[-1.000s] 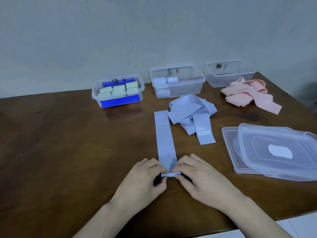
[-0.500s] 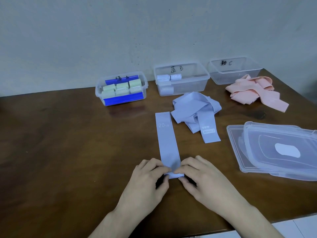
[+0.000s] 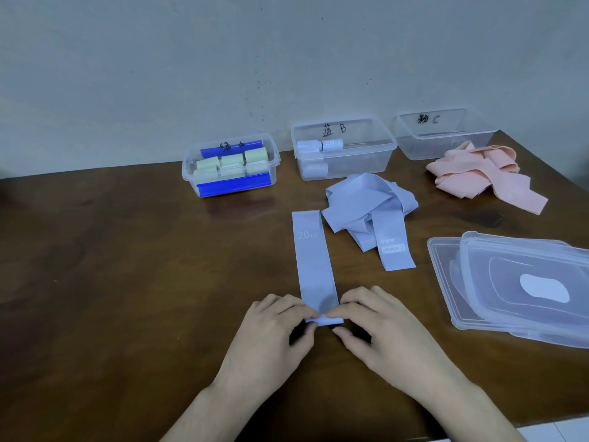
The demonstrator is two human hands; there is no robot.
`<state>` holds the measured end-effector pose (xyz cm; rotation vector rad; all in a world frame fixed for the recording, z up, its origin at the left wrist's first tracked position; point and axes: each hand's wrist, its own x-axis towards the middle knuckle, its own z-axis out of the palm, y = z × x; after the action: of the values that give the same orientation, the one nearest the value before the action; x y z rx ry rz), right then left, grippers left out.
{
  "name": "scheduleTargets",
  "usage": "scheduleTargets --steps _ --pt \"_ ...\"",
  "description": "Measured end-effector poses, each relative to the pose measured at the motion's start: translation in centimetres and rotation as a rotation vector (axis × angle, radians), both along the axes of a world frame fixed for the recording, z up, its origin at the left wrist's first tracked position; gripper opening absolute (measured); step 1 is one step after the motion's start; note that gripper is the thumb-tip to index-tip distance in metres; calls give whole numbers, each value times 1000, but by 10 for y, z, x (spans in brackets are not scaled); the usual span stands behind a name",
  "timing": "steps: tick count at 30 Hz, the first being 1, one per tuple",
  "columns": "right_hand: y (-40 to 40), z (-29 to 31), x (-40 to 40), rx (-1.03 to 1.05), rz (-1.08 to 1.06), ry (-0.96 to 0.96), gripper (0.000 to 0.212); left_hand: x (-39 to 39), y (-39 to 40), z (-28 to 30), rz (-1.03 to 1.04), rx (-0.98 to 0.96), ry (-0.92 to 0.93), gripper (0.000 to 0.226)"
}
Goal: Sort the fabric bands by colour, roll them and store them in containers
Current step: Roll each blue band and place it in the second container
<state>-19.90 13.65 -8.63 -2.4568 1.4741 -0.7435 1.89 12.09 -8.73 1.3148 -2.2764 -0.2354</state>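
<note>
Both hands' fingers (image 3: 314, 314) on band end (image 3: 324, 319)

A single head-worn, wide-angle camera looks forward and down across a brown worktop (image 3: 127, 282) from the person's own seat. Both forearms enter from the bottom edge, the left hand (image 3: 274, 342) and right hand (image 3: 382, 333) close under the lens at lower centre. The view faces a pale wall (image 3: 223, 59), which fills the upper third; three clear containers (image 3: 344, 148) line the worktop's far edge against it. The worktop's right corner and near edge show at right and lower right. Wide-angle bending curves the far edge. No second view shares the scene.
</note>
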Motion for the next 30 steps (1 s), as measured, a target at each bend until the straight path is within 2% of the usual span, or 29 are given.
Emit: scheduleTargets --steps 3,12,18,22,30 --pt "-4 -1 0 4 11 10 19 -1 -2 1 14 19 3 25" --pt "-11 -3 4 48 -16 -1 21 0 -2 -1 -6 -27 -21 23" --pt "-17 -1 3 47 -17 33 30 0 -6 3 0 46 -50 33" --pt "-19 1 4 53 12 33 29 0 -11 7 -32 82 -73 26" --pt "-19 4 6 64 29 44 21 1 -13 12 -41 131 25 21"
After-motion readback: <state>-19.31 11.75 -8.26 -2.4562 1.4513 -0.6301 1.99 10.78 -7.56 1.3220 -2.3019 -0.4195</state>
